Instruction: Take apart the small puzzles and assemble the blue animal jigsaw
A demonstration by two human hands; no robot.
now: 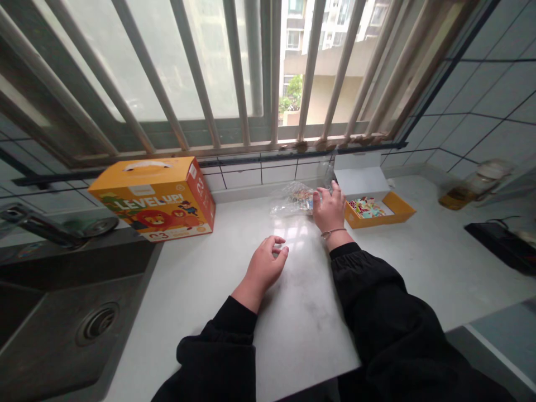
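Note:
My left hand [267, 264] rests low over the white counter [301, 312], its fingers loosely curved and apart, with nothing in them. Farther forward, my right hand [329, 209] is stretched out with its fingers apart, at the edge of a crumpled clear plastic bag [287, 200]. Colourful pieces show inside the bag, too blurred to name. Whether the right fingertips touch the plastic I cannot tell. Just right of that hand stands a shallow yellow box [393, 211] with its white lid [358, 170] raised. Small multicoloured pieces [367, 207] lie in it.
An orange carton [153, 195] with a handle and "LEVEL UP!" on it stands at the left, beside a dark sink [125, 290] and a faucet [42, 226]. At the right are a glass jug [471, 187] of amber liquid and a black object [498, 245]. A barred window [234, 72] lies behind.

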